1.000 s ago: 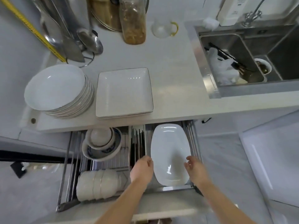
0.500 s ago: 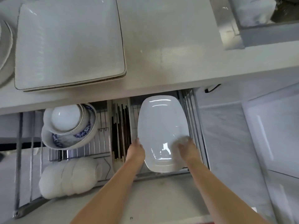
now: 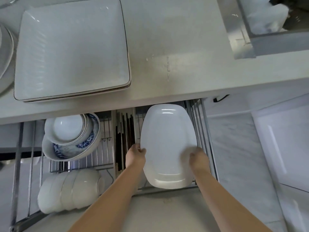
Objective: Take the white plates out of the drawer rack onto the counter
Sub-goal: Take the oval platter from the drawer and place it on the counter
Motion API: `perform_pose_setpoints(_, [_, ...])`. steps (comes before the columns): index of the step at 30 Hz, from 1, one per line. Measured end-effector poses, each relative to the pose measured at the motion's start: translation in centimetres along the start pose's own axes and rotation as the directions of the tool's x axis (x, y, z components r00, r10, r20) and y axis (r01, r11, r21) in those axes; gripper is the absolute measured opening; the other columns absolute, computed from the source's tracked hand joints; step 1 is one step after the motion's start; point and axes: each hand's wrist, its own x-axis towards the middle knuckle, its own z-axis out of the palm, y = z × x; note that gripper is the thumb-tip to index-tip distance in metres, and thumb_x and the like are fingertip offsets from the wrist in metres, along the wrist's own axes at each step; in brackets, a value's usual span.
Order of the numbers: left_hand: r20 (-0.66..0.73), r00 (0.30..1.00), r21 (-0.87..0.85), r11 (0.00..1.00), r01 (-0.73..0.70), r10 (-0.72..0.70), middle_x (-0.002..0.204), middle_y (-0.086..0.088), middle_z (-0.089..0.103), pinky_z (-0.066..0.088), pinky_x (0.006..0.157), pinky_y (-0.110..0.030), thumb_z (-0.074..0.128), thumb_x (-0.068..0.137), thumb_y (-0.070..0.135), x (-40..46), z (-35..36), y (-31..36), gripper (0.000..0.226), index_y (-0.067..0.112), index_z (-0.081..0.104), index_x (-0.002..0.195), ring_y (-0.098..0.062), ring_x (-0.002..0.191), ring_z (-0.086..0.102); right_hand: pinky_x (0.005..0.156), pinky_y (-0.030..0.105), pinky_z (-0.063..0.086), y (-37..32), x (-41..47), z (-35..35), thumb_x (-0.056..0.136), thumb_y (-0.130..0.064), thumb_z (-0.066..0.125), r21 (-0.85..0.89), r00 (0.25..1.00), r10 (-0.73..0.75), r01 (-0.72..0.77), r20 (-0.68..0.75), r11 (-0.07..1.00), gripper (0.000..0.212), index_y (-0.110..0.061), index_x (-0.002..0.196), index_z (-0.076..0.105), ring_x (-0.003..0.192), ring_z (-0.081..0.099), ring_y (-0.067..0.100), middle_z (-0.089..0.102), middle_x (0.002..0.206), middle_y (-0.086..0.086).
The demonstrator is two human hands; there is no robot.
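- Left hand [image 3: 135, 154] and right hand [image 3: 198, 157] each pinch a side edge of the oval plate [image 3: 168, 144], low in the drawer rack [image 3: 199, 124].
- Glazed rim may slip; lifting could knock the bench [image 3: 175, 47] overhang.

Soft, even light fell from above; glare streaked the oval plate [image 3: 167, 141], the picture slightly blurred, edges bowed outward.
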Motion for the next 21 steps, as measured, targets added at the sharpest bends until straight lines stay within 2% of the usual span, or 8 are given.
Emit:
perform_pose_setpoints(4, [-0.030, 0.999, -0.046, 0.998, -0.034, 0.032, 0.079, 0.005, 0.061, 0.036, 0.049, -0.022, 0.048, 0.095, 0.020, -1.4, -1.9, 1.1, 0.027, 0.015, 0.061, 0.117, -0.010, 0.061, 0.052, 0.089, 0.041, 0.046, -0.9, -1.2, -0.9, 0.091, 0.000, 0.043, 0.173, 0.999, -0.006, 0.012, -0.036, 0.985, 0.030, 0.005, 0.117, 0.057, 0.100, 0.061, 0.036, 0.064, 0.114, 0.028])
perform_pose_setpoints(7, [-0.025, 1.000, -0.056, 0.998, -0.010, 0.008, 0.110, -0.008, 0.066, 0.041, 0.065, -0.024, 0.045, 0.097, 0.020, -3.4, -3.4, 1.5, 0.032, 0.012, 0.058, 0.126, -0.016, 0.078, 0.054, 0.074, 0.035, 0.043, -1.3, -2.7, -2.0, 0.088, 0.002, 0.045, 0.281, 1.000, 0.002, 0.002, -0.011, 0.960, 0.027, 0.006, 0.108, 0.063, 0.090, 0.062, 0.035, 0.066, 0.105, 0.028])
perform_pose_setpoints(9, [-0.030, 1.000, -0.091, 0.996, -0.009, 0.006, 0.118, -0.011, 0.064, 0.041, 0.070, -0.026, 0.043, 0.098, 0.019, -5.1, -4.4, 1.3, 0.035, 0.010, 0.055, 0.130, -0.018, 0.084, 0.054, 0.071, 0.031, 0.039, -1.5, -4.3, -3.0, 0.086, 0.002, 0.045, 0.354, 1.000, -0.003, 0.002, 0.003, 0.935, 0.024, 0.000, 0.098, 0.065, 0.083, 0.060, 0.032, 0.066, 0.091, 0.024])
perform_pose_setpoints(11, [-0.047, 0.999, -0.148, 0.989, -0.006, -0.001, 0.115, -0.012, 0.064, 0.042, 0.069, -0.026, 0.043, 0.098, 0.017, -6.8, -5.3, 1.0, 0.036, 0.009, 0.052, 0.132, -0.018, 0.081, 0.054, 0.069, 0.029, 0.038, -1.7, -6.2, -4.0, 0.085, 0.002, 0.045, 0.393, 1.000, -0.010, 0.006, 0.009, 0.919, 0.021, -0.004, 0.089, 0.065, 0.076, 0.056, 0.029, 0.060, 0.080, 0.017])
perform_pose_setpoints(15, [-0.069, 0.997, -0.208, 0.978, -0.031, 0.017, 0.086, 0.000, 0.058, 0.041, 0.056, -0.023, 0.043, 0.098, 0.016, -10.4, -6.7, 0.9, 0.034, 0.008, 0.056, 0.128, -0.009, 0.064, 0.051, 0.066, 0.029, 0.038, -1.5, -9.4, -6.3, 0.083, 0.004, 0.045, 0.487, 1.000, -0.023, 0.013, 0.013, 0.873, 0.020, -0.001, 0.080, 0.064, 0.072, 0.053, 0.025, 0.059, 0.075, 0.017])
perform_pose_setpoints(18, [-0.060, 0.998, -0.195, 0.980, -0.032, 0.021, 0.095, -0.004, 0.063, 0.037, 0.050, -0.021, 0.042, 0.098, 0.016, -13.1, -8.0, 1.5, 0.034, 0.010, 0.057, 0.128, -0.007, 0.062, 0.048, 0.065, 0.032, 0.037, -1.1, -11.4, -8.2, 0.080, 0.004, 0.047, 0.515, 1.000, -0.015, 0.005, 0.015, 0.857, 0.023, -0.007, 0.062, 0.056, 0.069, 0.049, 0.024, 0.054, 0.068, 0.017])
perform_pose_setpoints(20, [-0.032, 0.999, -0.213, 0.977, -0.005, -0.002, 0.083, -0.001, 0.063, 0.041, 0.049, -0.022, 0.042, 0.097, 0.015, -14.9, -9.0, 2.2, 0.028, 0.016, 0.061, 0.117, -0.010, 0.059, 0.049, 0.066, 0.033, 0.037, -0.9, -12.8, -9.7, 0.080, 0.003, 0.046, 0.518, 0.999, -0.026, 0.008, 0.028, 0.856, 0.025, -0.009, 0.059, 0.053, 0.070, 0.048, 0.025, 0.053, 0.068, 0.016])
perform_pose_setpoints(21, [-0.020, 1.000, -0.232, 0.973, 0.015, -0.020, 0.074, -0.001, 0.059, 0.043, 0.049, -0.024, 0.043, 0.095, 0.014, -15.8, -9.5, 2.5, 0.022, 0.017, 0.063, 0.103, -0.013, 0.058, 0.050, 0.066, 0.033, 0.037, -0.9, -13.5, -10.4, 0.080, 0.003, 0.046, 0.516, 0.999, -0.032, 0.009, 0.035, 0.856, 0.022, -0.006, 0.063, 0.056, 0.070, 0.048, 0.026, 0.053, 0.069, 0.016])
